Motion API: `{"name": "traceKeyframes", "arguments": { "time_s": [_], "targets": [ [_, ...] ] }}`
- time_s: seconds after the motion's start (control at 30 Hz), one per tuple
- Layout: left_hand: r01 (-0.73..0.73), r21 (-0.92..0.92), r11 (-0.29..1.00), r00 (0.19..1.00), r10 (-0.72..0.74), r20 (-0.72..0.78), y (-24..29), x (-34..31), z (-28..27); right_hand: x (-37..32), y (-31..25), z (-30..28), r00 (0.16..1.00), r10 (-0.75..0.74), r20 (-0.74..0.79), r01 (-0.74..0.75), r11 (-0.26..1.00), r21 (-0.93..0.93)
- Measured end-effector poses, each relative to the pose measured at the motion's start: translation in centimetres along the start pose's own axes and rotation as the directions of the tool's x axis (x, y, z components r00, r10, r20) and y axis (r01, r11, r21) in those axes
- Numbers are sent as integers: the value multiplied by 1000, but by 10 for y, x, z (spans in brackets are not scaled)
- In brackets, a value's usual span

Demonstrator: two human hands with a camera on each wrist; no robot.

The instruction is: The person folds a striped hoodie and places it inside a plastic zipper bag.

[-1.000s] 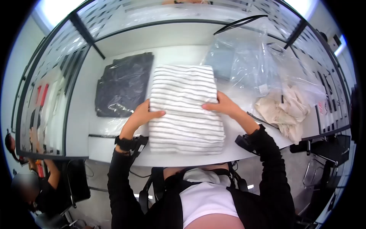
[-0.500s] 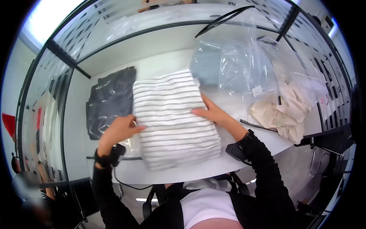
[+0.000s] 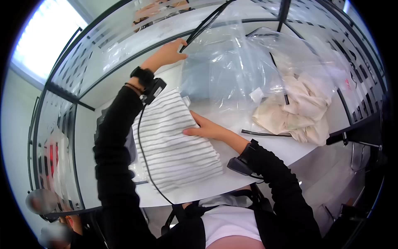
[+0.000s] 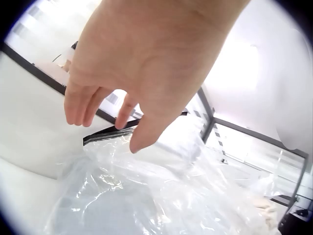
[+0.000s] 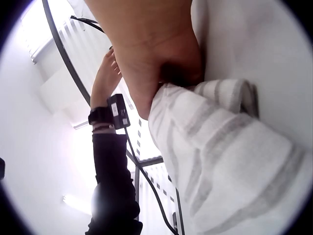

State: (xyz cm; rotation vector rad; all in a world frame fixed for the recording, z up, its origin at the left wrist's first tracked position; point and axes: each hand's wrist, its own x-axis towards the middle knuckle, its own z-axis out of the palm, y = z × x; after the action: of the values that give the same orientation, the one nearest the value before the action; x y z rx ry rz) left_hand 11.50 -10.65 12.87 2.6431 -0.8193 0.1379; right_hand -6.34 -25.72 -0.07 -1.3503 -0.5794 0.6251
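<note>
A folded white-and-grey striped garment [image 3: 172, 145] lies at the table's front. My right hand [image 3: 207, 128] grips its right edge, thumb on top and fingers tucked beneath; the right wrist view shows the striped cloth [image 5: 230, 156] bunched at the thumb. My left hand [image 3: 168, 53] reaches to the back, at the black-edged mouth of a clear plastic bag [image 3: 232, 62] with light blue cloth inside. In the left wrist view its fingers and thumb are spread around the black strip [image 4: 107, 134], with a gap between them.
A crumpled cream cloth [image 3: 304, 110] lies at the right under clear plastic. A black-edged strip [image 3: 265, 133] lies before it. The dark packed garment at the left is mostly hidden by my left sleeve [image 3: 118, 153]. Framed clear panels [image 3: 78, 70] surround the table; a cable crosses the striped garment.
My left hand has left the striped garment and moved up to the bag's black edge. The right hand still holds the garment. The head view has swung, shifting everything leftward.
</note>
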Motion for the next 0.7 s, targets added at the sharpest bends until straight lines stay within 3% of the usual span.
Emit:
{"name": "traceKeyframes", "arguments": {
  "time_s": [0.1,0.27,0.37,0.4,0.5,0.6,0.7],
  "targets": [
    [-20,13,1000,976,17,218,1,35,13,0,1,0,999,-39,3,39,999,7],
    [35,38,999,999,-35,-4,-2,39,25,0,5,-1,998,-53,-16,52,998,-23],
    [41,8,999,999,-41,11,0,21,11,2,6,-3,999,-49,-12,49,998,-36],
    [25,91,996,997,-32,69,4,12,2,2,8,-2,999,-49,-18,48,998,-26],
    [-90,30,996,993,92,-70,47,-46,-19,0,0,-2,1000,-28,12,28,1000,-11],
    [-110,-74,991,990,103,-92,82,-111,-22,-2,-4,2,998,-47,-34,46,999,-6],
    [45,-250,967,999,-40,25,110,-173,-19,3,8,0,997,-78,-28,78,997,7]
  ]
}}
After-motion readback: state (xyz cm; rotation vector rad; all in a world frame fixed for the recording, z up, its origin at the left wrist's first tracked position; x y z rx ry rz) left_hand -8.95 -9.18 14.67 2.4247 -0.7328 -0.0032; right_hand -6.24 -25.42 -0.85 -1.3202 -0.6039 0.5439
